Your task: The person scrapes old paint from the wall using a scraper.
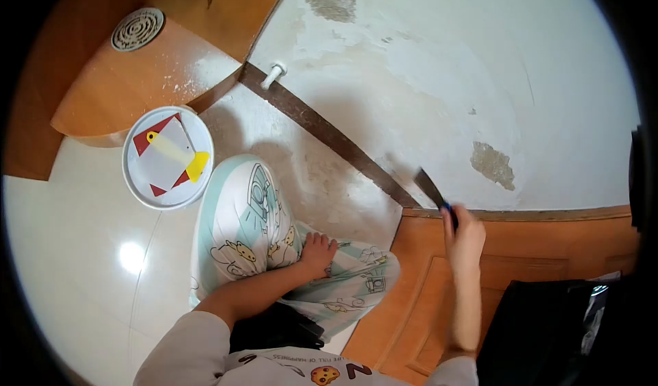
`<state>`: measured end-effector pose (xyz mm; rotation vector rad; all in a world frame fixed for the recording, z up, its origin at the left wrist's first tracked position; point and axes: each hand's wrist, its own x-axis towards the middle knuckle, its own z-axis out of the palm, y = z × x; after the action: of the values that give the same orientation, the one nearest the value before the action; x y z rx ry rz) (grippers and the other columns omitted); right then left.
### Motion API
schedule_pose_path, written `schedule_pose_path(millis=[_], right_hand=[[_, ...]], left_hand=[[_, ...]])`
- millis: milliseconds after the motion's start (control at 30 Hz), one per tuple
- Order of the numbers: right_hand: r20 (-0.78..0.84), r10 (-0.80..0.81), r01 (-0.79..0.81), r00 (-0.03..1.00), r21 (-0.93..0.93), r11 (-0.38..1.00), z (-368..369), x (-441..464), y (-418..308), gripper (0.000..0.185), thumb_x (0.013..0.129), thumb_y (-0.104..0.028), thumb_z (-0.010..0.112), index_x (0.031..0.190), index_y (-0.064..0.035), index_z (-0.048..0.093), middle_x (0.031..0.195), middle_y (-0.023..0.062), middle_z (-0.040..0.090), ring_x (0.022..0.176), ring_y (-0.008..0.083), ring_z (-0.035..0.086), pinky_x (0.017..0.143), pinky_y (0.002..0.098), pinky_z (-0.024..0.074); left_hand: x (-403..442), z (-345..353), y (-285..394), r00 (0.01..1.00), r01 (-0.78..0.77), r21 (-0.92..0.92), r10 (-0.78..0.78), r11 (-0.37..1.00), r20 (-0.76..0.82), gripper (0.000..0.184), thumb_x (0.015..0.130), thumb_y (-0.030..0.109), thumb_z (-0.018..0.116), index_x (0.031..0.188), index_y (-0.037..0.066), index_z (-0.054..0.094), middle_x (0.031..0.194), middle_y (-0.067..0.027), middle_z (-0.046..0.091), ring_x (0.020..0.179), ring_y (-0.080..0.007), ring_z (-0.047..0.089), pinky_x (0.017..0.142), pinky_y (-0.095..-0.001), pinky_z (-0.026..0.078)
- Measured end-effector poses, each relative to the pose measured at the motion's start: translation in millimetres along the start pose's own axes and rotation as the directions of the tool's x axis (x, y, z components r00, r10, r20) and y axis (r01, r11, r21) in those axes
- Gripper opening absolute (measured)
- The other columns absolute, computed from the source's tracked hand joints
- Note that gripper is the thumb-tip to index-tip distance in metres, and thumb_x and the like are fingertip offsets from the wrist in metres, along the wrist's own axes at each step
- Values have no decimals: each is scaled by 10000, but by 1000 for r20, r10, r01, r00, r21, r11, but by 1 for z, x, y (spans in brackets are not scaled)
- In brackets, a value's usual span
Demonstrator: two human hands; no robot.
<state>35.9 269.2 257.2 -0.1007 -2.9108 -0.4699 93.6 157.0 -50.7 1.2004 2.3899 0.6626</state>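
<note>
A white wall (439, 105) fills the upper right, its paint gone in rough grey patches. Pale glossy floor (89, 214) spreads at left; an orange wooden panel (411, 276) borders the wall's lower edge. A curved wooden ledge (137, 94) juts from the corner, flecked with white. The person's bent legs in patterned trousers (236, 194) lie between a round white tub (130, 180) and the right grip. A black object (528, 324) is at lower right. The tub's top shows red and yellow shapes, with no lettering I can make out. The shirt (274, 372) reads "LIFE FULL OF HAPPINESS". The right grip (466, 238) is closed around a scraper's dark handle; the scraper (430, 188) is beside the wall's lower part, contact unclear. The left grip (319, 254) rests on the trousers, loosely spread, holding nothing.
</note>
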Motion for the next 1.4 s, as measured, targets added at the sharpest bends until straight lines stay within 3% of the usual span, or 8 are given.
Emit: schedule_pose_path(millis=[167,367,500,567,733,833,933,1400], right_hand=[[-106,-440,403,892,-259,878,-30,116,-81,195,786,-184,594,663,-63,503,518,79,506,453,260,509,406,359,378],[-123,-497,399,859,-447,801,-46,185,-113,229,775,-215,597,620,-76,504,513,58,517,452,242,518,400,341,384],[9,-567,514,824,-434,740,-7,223,-112,221,802,-203,539,632,-62,539,551,86,554,521,246,562,442,353,424],[200,-595,615,778,-432,659,19,218,-126,256,822,-218,514,622,-60,542,570,99,568,550,257,577,467,355,442],[86,-335,326,938,-549,770,-27,210,-146,53,655,-105,568,619,-65,569,578,104,583,524,246,588,440,341,446],[49,-543,479,838,-541,691,-6,217,-147,55,647,-98,583,605,-67,568,572,103,581,503,239,583,427,327,443],[152,-579,563,801,-517,645,12,217,-167,47,627,-70,581,582,-73,566,571,99,582,503,224,587,413,314,439],[130,-511,493,850,-542,681,21,214,-170,36,643,-52,549,614,-53,573,574,114,583,528,239,603,435,327,458]], left_hand=[[0,2,0,1000,16,-1,-16,1000,-8,885,568,446,706,1258,38,332,1210,-239,396,1117,-404,362,925,-555,236],[1,15,3,987,31,4,-30,1000,-157,802,631,399,671,1253,21,335,1222,-252,370,1127,-413,352,940,-547,231],[7,14,7,993,68,21,-66,997,-102,784,649,377,659,1262,11,333,1236,-262,369,1140,-423,349,949,-557,221],[-2,-4,6,999,31,49,-30,998,-13,776,657,367,654,1263,4,334,1240,-268,369,1142,-427,351,956,-562,214],[10,20,13,996,88,28,-88,996,-29,649,747,311,561,1267,-7,337,1263,-280,351,1161,-437,335,964,-568,204],[11,15,14,996,86,106,-82,991,-34,511,818,235,463,1259,4,351,1260,-267,370,1155,-432,354,956,-577,216],[10,16,14,996,85,128,-80,988,-42,459,844,203,419,1255,9,358,1259,-260,380,1150,-428,364,949,-582,228],[7,21,13,995,69,139,-59,988,-75,480,848,210,395,1279,7,337,1268,-277,362,1160,-438,342,954,-576,215]])
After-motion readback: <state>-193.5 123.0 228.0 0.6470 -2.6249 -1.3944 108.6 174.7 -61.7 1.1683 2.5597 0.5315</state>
